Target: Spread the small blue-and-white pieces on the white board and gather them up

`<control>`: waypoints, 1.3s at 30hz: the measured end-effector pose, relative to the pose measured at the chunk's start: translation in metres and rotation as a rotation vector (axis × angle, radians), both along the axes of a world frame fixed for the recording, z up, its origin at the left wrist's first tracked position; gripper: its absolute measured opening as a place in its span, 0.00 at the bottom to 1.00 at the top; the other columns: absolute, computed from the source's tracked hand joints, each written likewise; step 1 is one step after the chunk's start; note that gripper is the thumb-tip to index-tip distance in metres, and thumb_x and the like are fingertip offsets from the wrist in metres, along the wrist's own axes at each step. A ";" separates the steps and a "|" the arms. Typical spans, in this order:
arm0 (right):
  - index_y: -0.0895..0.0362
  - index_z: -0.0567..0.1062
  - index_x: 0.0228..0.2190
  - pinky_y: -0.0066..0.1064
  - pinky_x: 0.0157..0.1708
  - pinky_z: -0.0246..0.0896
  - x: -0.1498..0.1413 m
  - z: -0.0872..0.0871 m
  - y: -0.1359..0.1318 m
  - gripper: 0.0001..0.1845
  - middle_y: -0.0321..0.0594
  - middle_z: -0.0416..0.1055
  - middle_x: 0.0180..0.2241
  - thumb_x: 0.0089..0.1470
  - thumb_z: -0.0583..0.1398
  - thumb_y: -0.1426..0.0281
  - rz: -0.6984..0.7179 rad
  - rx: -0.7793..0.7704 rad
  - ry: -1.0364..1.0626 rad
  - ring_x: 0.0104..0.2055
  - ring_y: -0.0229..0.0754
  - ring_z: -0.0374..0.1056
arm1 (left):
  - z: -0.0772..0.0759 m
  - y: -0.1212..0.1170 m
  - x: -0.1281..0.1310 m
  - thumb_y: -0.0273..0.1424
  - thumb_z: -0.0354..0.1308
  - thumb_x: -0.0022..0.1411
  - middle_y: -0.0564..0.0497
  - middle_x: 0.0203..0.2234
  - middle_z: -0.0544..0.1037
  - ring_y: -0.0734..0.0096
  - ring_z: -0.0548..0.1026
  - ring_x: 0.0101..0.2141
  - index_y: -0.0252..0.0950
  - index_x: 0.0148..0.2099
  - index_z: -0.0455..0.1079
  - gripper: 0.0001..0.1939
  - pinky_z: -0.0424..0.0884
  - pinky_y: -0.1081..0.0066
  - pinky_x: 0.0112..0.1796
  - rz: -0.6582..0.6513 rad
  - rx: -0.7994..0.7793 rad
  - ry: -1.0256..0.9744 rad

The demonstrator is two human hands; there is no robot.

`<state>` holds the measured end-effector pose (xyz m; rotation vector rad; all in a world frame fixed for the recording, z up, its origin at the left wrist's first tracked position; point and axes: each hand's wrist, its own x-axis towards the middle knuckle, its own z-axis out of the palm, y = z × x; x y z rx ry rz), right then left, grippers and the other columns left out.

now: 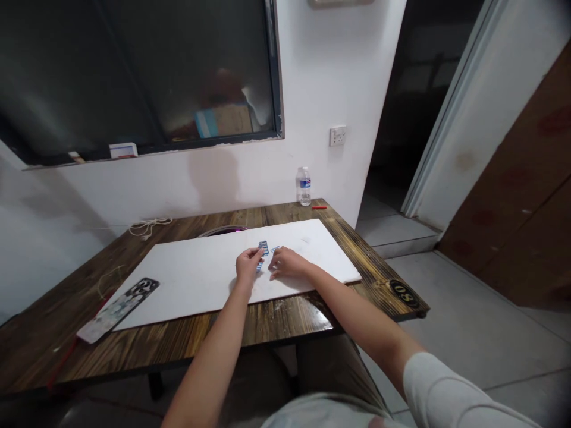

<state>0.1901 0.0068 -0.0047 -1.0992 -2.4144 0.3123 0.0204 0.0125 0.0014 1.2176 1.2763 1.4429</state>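
Observation:
My left hand (248,265) is closed, thumb and fingers pinching a small flat blue-and-white striped piece (263,246) above the white board (196,276). More blue-and-white striping (259,266) shows just below those fingertips; whether it belongs to the same piece I cannot tell. To the right, my right hand (289,263) hovers low over the board, its fingers bent and apart. Right beside its knuckles is another small blue-and-white piece (275,249), partly hidden by the hand.
A long patterned case (118,310) lies across the board's left edge on the wooden table (285,318). Toward the wall are a white cable (149,224), a dark round rim (223,230), a water bottle (305,187) and a red pen-like stick (319,207).

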 end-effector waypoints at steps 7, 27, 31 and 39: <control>0.59 0.81 0.28 0.30 0.40 0.57 -0.011 0.012 -0.013 0.09 0.46 0.75 0.35 0.53 0.64 0.66 0.062 0.088 -0.213 0.38 0.43 0.68 | 0.002 0.000 -0.002 0.42 0.70 0.37 0.51 0.20 0.76 0.72 0.73 0.22 0.34 0.29 0.76 0.20 0.67 0.74 0.24 0.003 -0.010 -0.011; 0.60 0.79 0.37 0.30 0.35 0.55 -0.015 0.013 -0.017 0.10 0.46 0.76 0.38 0.52 0.62 0.71 -0.049 0.095 -0.162 0.40 0.44 0.70 | 0.003 -0.003 -0.002 0.44 0.70 0.37 0.50 0.20 0.76 0.71 0.73 0.22 0.33 0.32 0.76 0.22 0.64 0.75 0.21 0.011 -0.031 0.010; 0.58 0.78 0.39 0.29 0.37 0.56 -0.014 0.008 -0.013 0.11 0.44 0.77 0.37 0.52 0.62 0.74 -0.075 0.019 -0.005 0.40 0.42 0.70 | 0.001 0.000 -0.003 0.43 0.70 0.39 0.50 0.20 0.76 0.71 0.74 0.23 0.33 0.32 0.76 0.21 0.66 0.74 0.23 0.024 -0.006 0.030; 0.57 0.78 0.32 0.25 0.31 0.57 -0.010 -0.005 0.004 0.12 0.33 0.75 0.29 0.41 0.68 0.77 -0.097 -0.227 0.477 0.28 0.34 0.65 | -0.003 0.003 -0.005 0.43 0.69 0.40 0.51 0.19 0.76 0.70 0.74 0.22 0.33 0.34 0.77 0.22 0.66 0.74 0.24 0.027 -0.011 0.033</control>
